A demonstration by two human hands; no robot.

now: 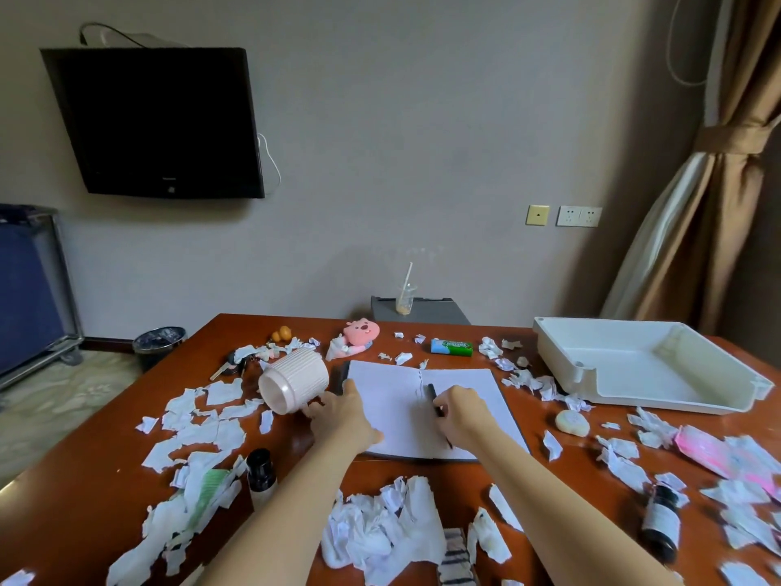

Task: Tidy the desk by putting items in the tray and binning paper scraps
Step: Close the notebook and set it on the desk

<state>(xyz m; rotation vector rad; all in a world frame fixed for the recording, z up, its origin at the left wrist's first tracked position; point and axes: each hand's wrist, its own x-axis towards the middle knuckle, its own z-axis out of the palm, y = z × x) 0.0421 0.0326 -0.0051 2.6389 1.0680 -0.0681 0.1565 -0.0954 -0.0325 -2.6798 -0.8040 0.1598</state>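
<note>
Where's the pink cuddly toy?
In the head view, the pink plush toy sits near the far edge of the desk, beyond the open notebook and left of the green pack.

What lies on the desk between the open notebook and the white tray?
In the head view, crumpled white paper scraps lie scattered on the desk between the notebook and the tray.
</note>
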